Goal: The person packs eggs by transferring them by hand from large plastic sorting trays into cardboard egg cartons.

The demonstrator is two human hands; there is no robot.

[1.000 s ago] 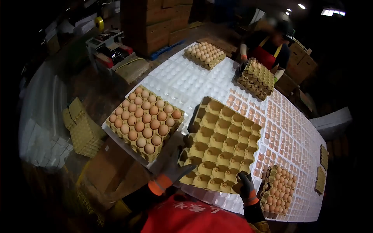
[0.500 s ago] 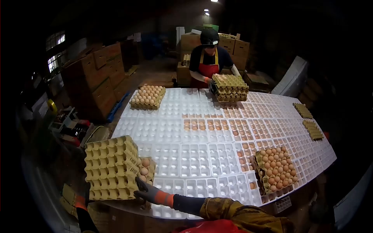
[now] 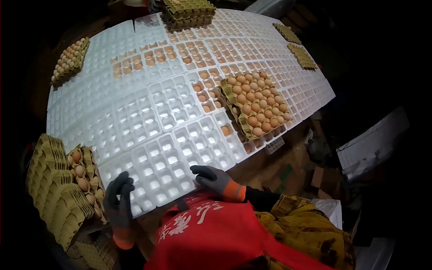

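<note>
My left hand, in a grey glove with an orange cuff, is beside the near left corner of the white trays. Its fingers are apart and nothing is in them. Just left of it, a cardboard egg tray holds brown eggs, and a thick stack of empty egg trays leans against it. My right hand, gloved the same way, hovers over the front edge of the white plastic egg trays, fingers stretched and holding nothing. Further right, a full cardboard tray of eggs rests on the white trays.
Another stack of egg trays is at the far side, with a co-worker's gloved hand at it. More eggs fill a cardboard tray at far left. Empty cardboard trays lie at far right. Some white-tray cups contain eggs.
Both my hands have come away from the stack of empty egg trays. My right hand has moved right along the table's front edge. The view has swung right and down.
</note>
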